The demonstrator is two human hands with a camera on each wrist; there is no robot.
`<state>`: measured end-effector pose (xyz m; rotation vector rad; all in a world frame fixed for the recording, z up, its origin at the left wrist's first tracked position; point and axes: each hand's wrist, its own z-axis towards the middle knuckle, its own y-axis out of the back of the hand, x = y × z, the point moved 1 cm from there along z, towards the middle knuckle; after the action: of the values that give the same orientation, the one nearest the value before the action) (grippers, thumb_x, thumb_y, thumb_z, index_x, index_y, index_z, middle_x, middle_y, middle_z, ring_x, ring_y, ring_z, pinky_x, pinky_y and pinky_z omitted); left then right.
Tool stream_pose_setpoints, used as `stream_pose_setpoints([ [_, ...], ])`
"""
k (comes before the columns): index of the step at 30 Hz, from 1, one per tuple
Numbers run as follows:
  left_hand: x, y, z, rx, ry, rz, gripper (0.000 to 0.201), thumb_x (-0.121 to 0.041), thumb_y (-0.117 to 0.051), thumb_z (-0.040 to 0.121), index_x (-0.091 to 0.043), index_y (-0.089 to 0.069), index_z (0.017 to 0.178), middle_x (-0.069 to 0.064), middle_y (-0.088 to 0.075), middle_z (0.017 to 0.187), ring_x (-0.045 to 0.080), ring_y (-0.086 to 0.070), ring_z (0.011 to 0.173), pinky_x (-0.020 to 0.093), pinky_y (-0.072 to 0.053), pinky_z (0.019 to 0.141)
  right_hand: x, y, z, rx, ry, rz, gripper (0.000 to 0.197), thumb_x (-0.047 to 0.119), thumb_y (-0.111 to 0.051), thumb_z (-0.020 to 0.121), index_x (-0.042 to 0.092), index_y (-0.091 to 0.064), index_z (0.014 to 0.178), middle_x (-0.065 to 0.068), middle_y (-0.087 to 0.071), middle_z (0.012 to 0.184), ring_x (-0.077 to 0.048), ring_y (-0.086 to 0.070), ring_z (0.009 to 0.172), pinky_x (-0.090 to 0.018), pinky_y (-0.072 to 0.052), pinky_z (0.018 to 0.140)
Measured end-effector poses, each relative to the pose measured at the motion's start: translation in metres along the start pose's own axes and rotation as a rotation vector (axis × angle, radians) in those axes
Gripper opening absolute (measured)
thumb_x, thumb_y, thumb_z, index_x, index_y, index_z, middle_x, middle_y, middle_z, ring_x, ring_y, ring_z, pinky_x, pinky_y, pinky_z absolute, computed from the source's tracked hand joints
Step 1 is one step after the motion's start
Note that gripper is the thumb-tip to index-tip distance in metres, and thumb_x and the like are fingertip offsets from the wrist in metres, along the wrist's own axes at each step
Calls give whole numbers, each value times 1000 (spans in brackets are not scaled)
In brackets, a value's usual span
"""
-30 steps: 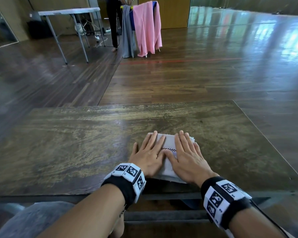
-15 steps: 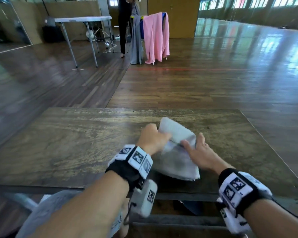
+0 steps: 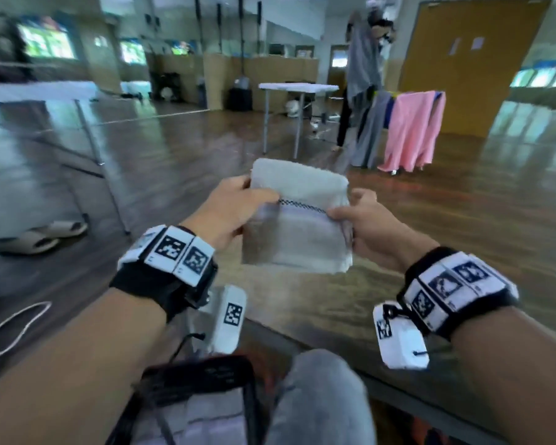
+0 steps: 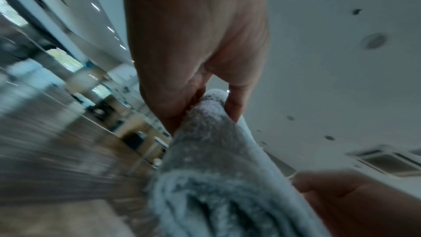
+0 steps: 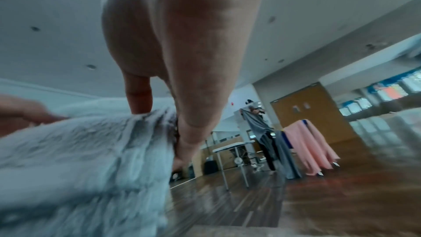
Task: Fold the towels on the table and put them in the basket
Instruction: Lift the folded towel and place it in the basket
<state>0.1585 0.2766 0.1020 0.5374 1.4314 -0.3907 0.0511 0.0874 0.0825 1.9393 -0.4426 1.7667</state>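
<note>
Carrying the folded towel point(image 3: 297, 216) clear of the table point(image 3: 318, 303), I have my left hand point(image 3: 235, 208) and right hand point(image 3: 366, 228) pinching its side edges. Basket isn't clearly visible; I judge the next move is finding it and lowering flat. Worn tabletop, glossy wooden hall floor.

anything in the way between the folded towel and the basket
Cannot say: no basket is clearly in view. The folded white towel is in the air, pinched by the left hand and right hand, with the table and a grey-trousered knee below it.
</note>
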Motion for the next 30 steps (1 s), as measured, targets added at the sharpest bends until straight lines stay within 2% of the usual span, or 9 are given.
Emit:
stream_pose_setpoints([
  [4, 48, 92, -39, -109, 120, -71, 24, -11, -64, 93, -8, -68, 116, 17, -71, 117, 30, -68, 96, 44, -53, 86, 12, -100, -8, 226, -44, -193, 59, 1, -61, 93, 18, -21, 132, -13, -50, 122, -27, -63, 103, -43, -62, 74],
  [7, 99, 142, -73, -186, 230, -48, 26, -14, -64, 94, -10, -66, 119, 10, -73, 112, 23, -69, 87, 30, -56, 64, -13, -163, -14, 322, -65, -391, 63, 8, -68, 88, 14, -23, 132, -13, -49, 126, -30, -60, 110, -50, -59, 88],
  [12, 212, 183, -102, -247, 444, 115, 23, -21, -72, 90, -10, -66, 109, 20, -72, 108, 26, -70, 84, 38, -56, 65, -108, -236, -20, 471, -143, -617, 63, 17, -66, 93, 5, -24, 138, -14, -46, 139, -29, -56, 113, -42, -52, 93],
  [14, 260, 187, -107, -318, 548, 194, 42, -21, -77, 85, -8, -51, 114, 22, -65, 110, 28, -66, 86, 44, -54, 63, -158, -256, -25, 484, -234, -582, 91, 15, -66, 93, 0, -1, 155, -13, -46, 136, -34, -55, 123, -48, -51, 101],
  [16, 308, 188, -112, -335, 606, 211, 47, -13, -79, 82, -14, -40, 108, 17, -61, 110, 30, -63, 89, 46, -55, 71, -210, -274, -32, 463, -298, -576, 92, 12, -67, 91, -4, -3, 154, -14, -50, 134, -33, -55, 124, -45, -50, 100],
  [21, 406, 187, -125, -120, 774, 338, 9, -9, -70, 85, -12, -61, 84, 1, -63, 80, 13, -58, 70, 18, -44, 58, -324, -308, -53, 504, -511, -567, 77, 9, -59, 96, 1, -7, 152, -14, -49, 125, -27, -55, 113, -35, -48, 92],
  [24, 446, 187, -124, -54, 856, 357, 9, -3, -61, 88, -11, -66, 84, 4, -61, 84, 15, -58, 80, 24, -49, 77, -368, -322, -56, 531, -587, -537, 59, 7, -55, 95, 8, -25, 146, -9, -46, 130, -23, -50, 117, -31, -41, 92],
  [27, 472, 189, -118, -99, 930, 371, 22, -1, -63, 90, -4, -68, 111, 5, -64, 108, 22, -61, 109, 32, -44, 106, -397, -331, -52, 555, -642, -500, 41, 4, -53, 93, 23, -34, 124, -6, -48, 119, -20, -51, 100, -27, -44, 79],
  [30, 491, 192, -110, -112, 947, 461, 27, -3, -60, 90, -9, -66, 116, 4, -63, 110, 21, -60, 107, 22, -42, 93, -414, -338, -44, 573, -658, -469, 45, 4, -55, 90, 29, -35, 122, -6, -53, 106, -20, -57, 85, -29, -50, 65],
])
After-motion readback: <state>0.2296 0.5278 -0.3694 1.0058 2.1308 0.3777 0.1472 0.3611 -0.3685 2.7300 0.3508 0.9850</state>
